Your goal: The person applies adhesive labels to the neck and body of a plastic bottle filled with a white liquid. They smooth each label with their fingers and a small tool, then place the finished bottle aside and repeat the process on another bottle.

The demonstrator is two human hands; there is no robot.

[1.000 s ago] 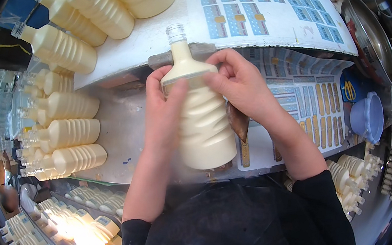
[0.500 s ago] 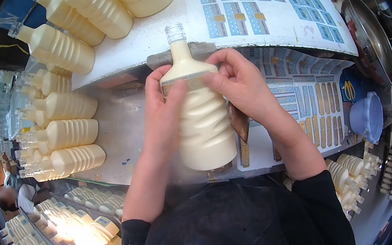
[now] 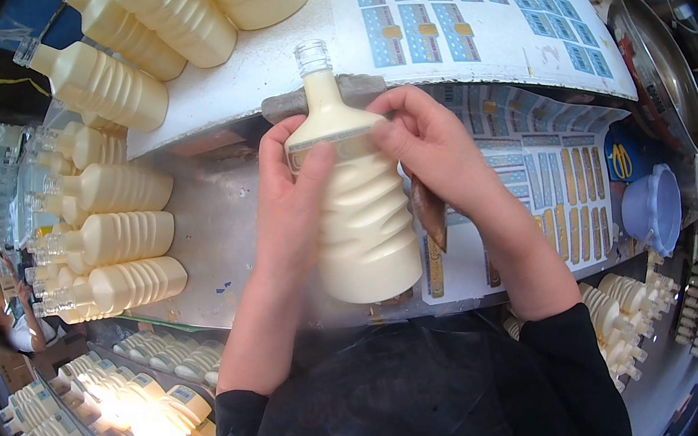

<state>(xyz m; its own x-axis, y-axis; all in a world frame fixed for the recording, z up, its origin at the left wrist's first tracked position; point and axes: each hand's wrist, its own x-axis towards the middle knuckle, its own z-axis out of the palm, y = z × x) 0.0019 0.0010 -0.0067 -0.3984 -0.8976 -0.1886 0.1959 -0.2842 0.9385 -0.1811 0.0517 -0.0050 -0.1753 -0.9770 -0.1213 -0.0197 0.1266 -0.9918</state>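
Note:
A cream bottle (image 3: 367, 246) with wavy ridges and a clear threaded neck leans away from me, between my hands. My left hand (image 3: 287, 189) is closed round its left side, thumb on the front of the shoulder. Across that shoulder runs a narrow grey-and-gold label strip (image 3: 342, 147). The thumb and curled fingers of my right hand (image 3: 440, 146) press at the strip's right end. Under the same palm hangs a brown, pointed, flat tool (image 3: 428, 213), its upper part hidden by the hand. The bottle's neck lies before a grey pad (image 3: 356, 88) on the shelf edge.
More cream bottles (image 3: 119, 281) line the left side and the white upper shelf (image 3: 272, 60). Sheets of blue labels (image 3: 429, 27) lie on that shelf; gold strip labels (image 3: 581, 177) lie below it. At right are a lilac bucket (image 3: 653, 207) and a metal pan (image 3: 660, 64).
My right thumb has slid slightly right along the strip, and the brown tool has tilted. The left hand and bottle stay put. At far left, a person has shifted and raised an arm.

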